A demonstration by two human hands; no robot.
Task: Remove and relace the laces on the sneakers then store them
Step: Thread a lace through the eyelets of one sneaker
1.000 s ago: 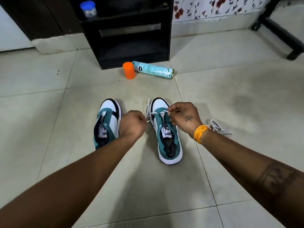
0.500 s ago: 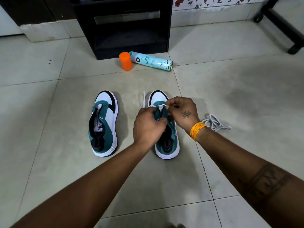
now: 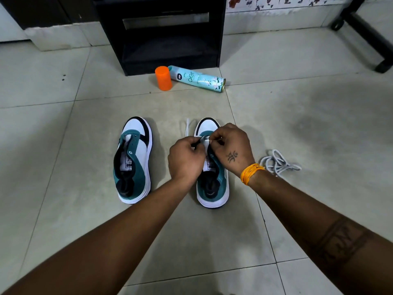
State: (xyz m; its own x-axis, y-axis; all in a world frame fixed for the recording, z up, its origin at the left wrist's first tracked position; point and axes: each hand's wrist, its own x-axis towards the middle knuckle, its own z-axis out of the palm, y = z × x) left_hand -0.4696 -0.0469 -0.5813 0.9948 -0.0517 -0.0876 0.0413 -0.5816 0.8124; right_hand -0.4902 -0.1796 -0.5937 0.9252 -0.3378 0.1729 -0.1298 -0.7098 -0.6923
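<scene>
Pinching the white lace (image 3: 202, 139) over the right sneaker (image 3: 212, 188), left hand (image 3: 186, 160) and right hand (image 3: 231, 150) meet, fingers curled.

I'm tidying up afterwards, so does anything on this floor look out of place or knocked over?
Yes: the spray can lies on its side by the black cabinet, its orange cap standing off beside it. A loose white lace sits tangled right of the sneakers.

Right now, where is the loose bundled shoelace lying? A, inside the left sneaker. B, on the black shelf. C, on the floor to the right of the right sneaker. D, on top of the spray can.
C: the loose lace lies bunched on the floor tiles, just right of the right sneaker.
</scene>
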